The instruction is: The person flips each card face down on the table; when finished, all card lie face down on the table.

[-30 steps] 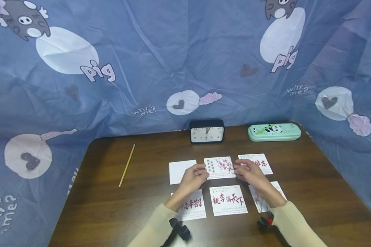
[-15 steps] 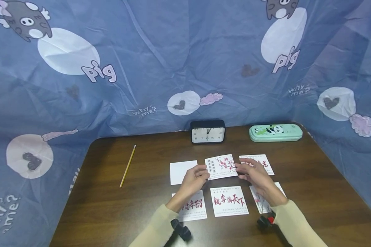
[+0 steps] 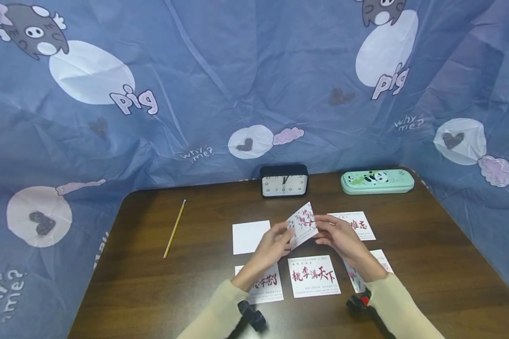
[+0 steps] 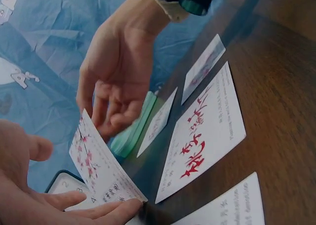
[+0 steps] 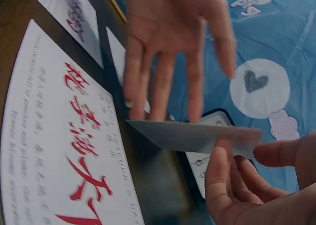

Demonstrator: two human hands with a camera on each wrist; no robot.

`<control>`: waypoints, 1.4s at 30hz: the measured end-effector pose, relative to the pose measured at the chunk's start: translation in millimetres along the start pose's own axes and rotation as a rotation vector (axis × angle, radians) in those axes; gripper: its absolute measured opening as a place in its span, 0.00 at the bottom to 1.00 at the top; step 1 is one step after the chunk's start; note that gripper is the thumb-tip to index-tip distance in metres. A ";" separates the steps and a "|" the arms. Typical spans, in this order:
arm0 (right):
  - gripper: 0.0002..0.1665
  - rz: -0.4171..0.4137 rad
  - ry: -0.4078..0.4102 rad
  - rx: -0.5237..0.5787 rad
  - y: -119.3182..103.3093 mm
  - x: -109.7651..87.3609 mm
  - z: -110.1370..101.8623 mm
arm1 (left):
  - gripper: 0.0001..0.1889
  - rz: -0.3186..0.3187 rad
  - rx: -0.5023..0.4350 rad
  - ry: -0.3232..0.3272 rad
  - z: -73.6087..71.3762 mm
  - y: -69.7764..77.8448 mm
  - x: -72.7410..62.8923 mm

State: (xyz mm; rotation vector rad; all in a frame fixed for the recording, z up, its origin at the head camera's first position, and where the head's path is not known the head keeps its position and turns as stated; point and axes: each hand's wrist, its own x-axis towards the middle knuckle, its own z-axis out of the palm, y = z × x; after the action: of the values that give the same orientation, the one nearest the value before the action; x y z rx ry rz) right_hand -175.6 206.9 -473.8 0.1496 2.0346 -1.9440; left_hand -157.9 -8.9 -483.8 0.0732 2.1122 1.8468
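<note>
A white blossom card (image 3: 303, 224) is tilted above the table between the two hands. My right hand (image 3: 341, 238) pinches its right part between thumb and fingers, as the right wrist view shows. My left hand (image 3: 271, 247) is at the other end. In the right wrist view its fingers (image 5: 165, 82) are straight and meet the card's edge (image 5: 197, 136), with the thumb held away. Just in front lies a card with red characters (image 3: 314, 276). A blank white card (image 3: 251, 237) is beside the left hand. Another red-lettered card (image 3: 356, 225) lies behind the right hand.
A black clock (image 3: 284, 181) and a green panda pencil case (image 3: 377, 181) stand at the table's back edge. A yellow pencil (image 3: 175, 228) lies to the left. Two more cards lie partly under the forearms. A blue patterned cloth (image 3: 203, 70) hangs behind.
The blossom card has gone from lying nearly flat to being lifted and steeply tilted. Both hands have drawn closer together with it. The other cards stay put.
</note>
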 end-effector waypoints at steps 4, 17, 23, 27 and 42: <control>0.30 0.017 -0.030 -0.047 6.4 0.6 8.6 | 0.32 0.016 0.006 -0.023 1.8 5.9 -0.2; 0.42 -0.036 -0.045 -0.238 14.1 0.0 32.2 | 0.26 0.071 -0.164 0.019 2.2 4.0 -1.4; 0.43 -0.049 0.087 -0.397 10.5 0.0 30.1 | 0.25 0.107 -0.251 0.110 -2.1 1.1 -1.4; 0.39 -0.037 0.170 -0.425 10.0 1.3 23.5 | 0.27 0.099 -0.278 0.163 -5.7 -0.5 -0.1; 0.30 -0.088 0.283 -0.481 13.4 11.8 -3.5 | 0.20 0.098 0.017 0.193 -9.7 -12.0 4.6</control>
State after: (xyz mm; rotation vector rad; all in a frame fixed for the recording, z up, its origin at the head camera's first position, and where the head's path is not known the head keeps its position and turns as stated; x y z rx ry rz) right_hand -183.3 209.6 -490.1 0.2340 2.6712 -1.4865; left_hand -162.8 -18.8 -495.4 0.0021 2.2910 1.9626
